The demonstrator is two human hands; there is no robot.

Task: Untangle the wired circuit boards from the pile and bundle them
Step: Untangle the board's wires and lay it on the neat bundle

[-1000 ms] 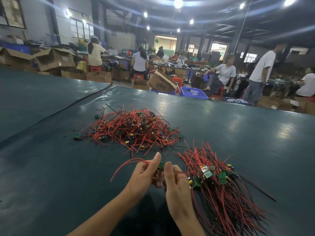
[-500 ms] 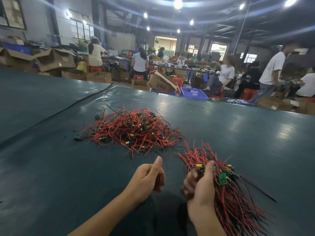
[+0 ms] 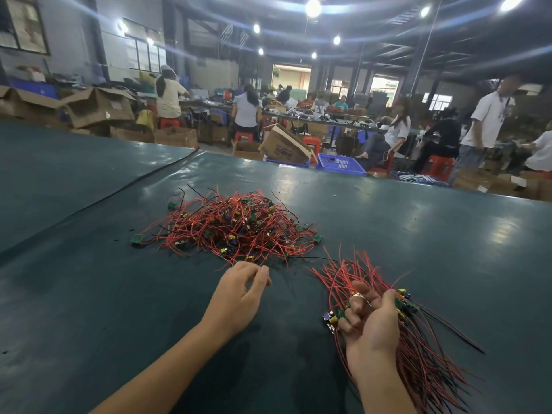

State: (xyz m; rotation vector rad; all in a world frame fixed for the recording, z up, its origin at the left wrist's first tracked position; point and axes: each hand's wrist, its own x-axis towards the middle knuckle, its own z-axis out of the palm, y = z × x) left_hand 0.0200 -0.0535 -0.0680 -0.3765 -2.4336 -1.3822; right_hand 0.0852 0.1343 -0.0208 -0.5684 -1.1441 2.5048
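The tangled pile (image 3: pixel 236 231) of red-wired circuit boards lies at the centre of the frame on the dark green worktop (image 3: pixel 418 222), well short of its far edge. The left hand (image 3: pixel 239 297) sits just below the pile, its grip loosely curled and holding nothing, fingertips close to the nearest stray wires. At lower right, well apart from the pile, the right hand (image 3: pixel 370 324) has its grip curled round the board end of the sorted bundle (image 3: pixel 424 363), whose wires fan out above and below the hand. A seam runs diagonally across the left of the worktop. Bare surface spreads left of the pile and right of the bundle. Beyond the far edge stand a cardboard box (image 3: pixel 283 146) and a blue basket (image 3: pixel 340 164).
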